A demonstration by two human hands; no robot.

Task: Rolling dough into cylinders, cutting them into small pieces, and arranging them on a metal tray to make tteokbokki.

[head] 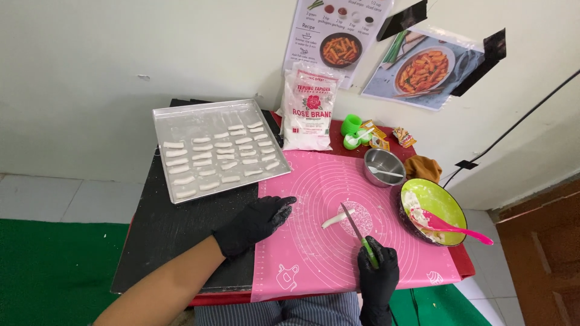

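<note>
Both my hands wear black gloves. My right hand (377, 271) grips the green handle of a knife (356, 229) whose blade points away from me over the pink silicone mat (314, 241). The blade tip lies beside a short white dough roll (336, 218) on the mat. My left hand (257, 220) rests flat with fingers spread at the mat's left edge, holding nothing. A metal tray (181, 118) at the back left carries several rows of cut white dough sticks (220, 154).
A green bowl (444, 202) with white dough and a pink spatula (456, 228) stands at the right. Behind it are a small steel bowl (383, 166) with a spoon, a white flour bag (309, 108), green cups (351, 127) and small packets. Pictures hang on the wall.
</note>
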